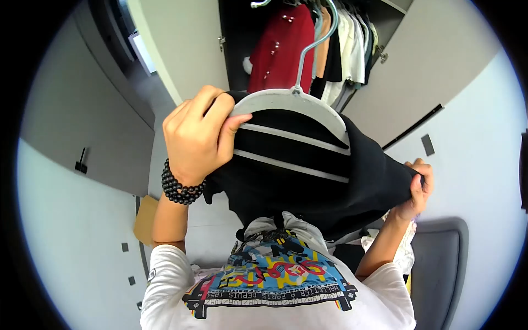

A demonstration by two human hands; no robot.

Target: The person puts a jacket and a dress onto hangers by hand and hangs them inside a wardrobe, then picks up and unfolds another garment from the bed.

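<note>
A grey hanger point(295, 94) with a metal hook is held up in front of my chest, inside the neck of a black garment point(308, 195). My left hand point(198, 132), with a black bead bracelet point(180, 187) on its wrist, is closed on the hanger's left shoulder and the cloth there. Out at the right, my right hand point(418, 190) pinches the edge of the black garment and pulls it taut. The hanger's right shoulder lies against the inside of the cloth.
Ahead, an open wardrobe holds a red garment point(283, 49) and several other hanging clothes point(349, 47), between open doors point(181, 44). A cardboard box point(145, 220) is low on the left. A grey padded seat point(435, 264) is at the lower right.
</note>
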